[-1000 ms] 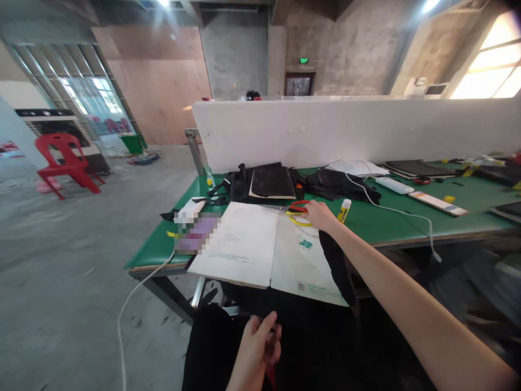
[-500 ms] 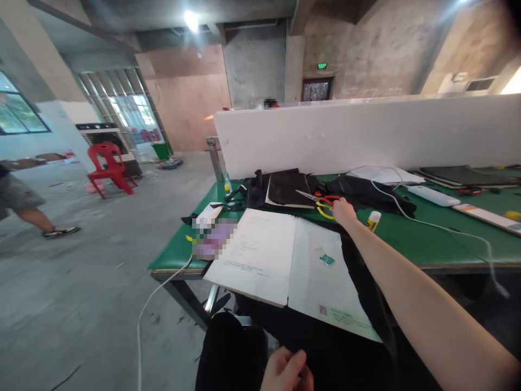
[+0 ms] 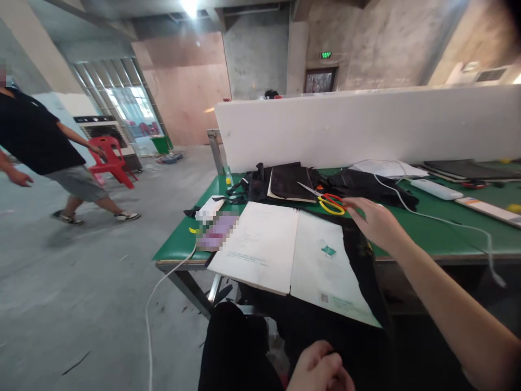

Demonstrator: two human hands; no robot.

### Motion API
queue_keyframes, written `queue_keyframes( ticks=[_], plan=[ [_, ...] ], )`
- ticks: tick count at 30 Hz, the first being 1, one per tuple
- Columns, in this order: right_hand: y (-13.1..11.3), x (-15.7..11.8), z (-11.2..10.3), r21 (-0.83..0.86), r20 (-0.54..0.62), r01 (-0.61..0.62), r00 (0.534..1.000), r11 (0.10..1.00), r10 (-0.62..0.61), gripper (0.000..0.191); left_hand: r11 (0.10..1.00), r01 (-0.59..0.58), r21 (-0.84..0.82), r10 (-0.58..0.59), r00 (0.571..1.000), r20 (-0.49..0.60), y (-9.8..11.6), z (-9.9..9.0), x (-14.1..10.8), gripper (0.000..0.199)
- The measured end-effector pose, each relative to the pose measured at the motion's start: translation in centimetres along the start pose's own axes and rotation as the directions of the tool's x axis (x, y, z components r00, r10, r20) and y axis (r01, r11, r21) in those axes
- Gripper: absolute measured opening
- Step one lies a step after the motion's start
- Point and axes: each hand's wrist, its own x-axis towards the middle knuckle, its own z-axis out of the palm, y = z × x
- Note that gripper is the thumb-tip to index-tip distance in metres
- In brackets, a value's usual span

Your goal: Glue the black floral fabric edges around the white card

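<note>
Centrally, right hand [image 3: 372,220] extends to scissors [image 3: 322,196] beyond open book [image 3: 256,244] on counter [image 3: 427,233]; grip cannot be told. Left hand [image 3: 319,369], well apart, curls over lap [image 3: 236,347], contents hidden.

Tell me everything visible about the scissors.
The scissors have slim, silvery, metal-looking blades and two handle loops, one orange-red, one yellow. How far the blades are spread is hard to tell. They point left and upward in the view, tips seen against the black-covered book. The right hand's grip is right by the orange-red loop; whether it touches is unclear.
</note>
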Motion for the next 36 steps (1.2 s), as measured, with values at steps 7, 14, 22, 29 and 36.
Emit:
queue_keyframes(
  ticks=[7, 14, 22, 29, 36],
  plan=[
    [3.5, -21.5, 2.2, 0.189, -0.307, -0.100, 0.939, 0.977, 0.156, 0.056, 0.989, 0.042, -0.139, -0.007, 0.971, 0.238, -1.8, 1.9, -0.4, 0.043],
    [2.7, -29.3, 10.0, 0.190, -0.085, -0.109, 0.988, 0.976, 0.127, 0.074, 0.936, 0.073, -0.345, -0.029, 0.991, 0.131, -3.3, 4.5, 1.0, 0.022],
    [0.2, -27.1, 8.6, 0.317, -0.338, -0.035, 0.929, 0.948, 0.147, 0.065, 0.956, -0.059, -0.287, 0.088, 0.992, 0.089, -3.0, 5.4, 0.2, 0.021],
    [-1.0, -26.1, 7.6, 0.673, -0.202, -0.275, 0.824, 0.687, 0.529, 0.041, 0.982, -0.159, -0.098, 0.164, 0.985, 0.049, -2.6, 5.0, -0.9, 0.030],
    [-1.9, -23.6, 5.9, 0.761, 0.641, -0.591, 0.615, -0.269, 0.460, 0.052, 0.984, -0.171, -0.051, 0.172, 0.985, 0.027, -3.3, 4.5, -0.7, 0.030]
  ],
)
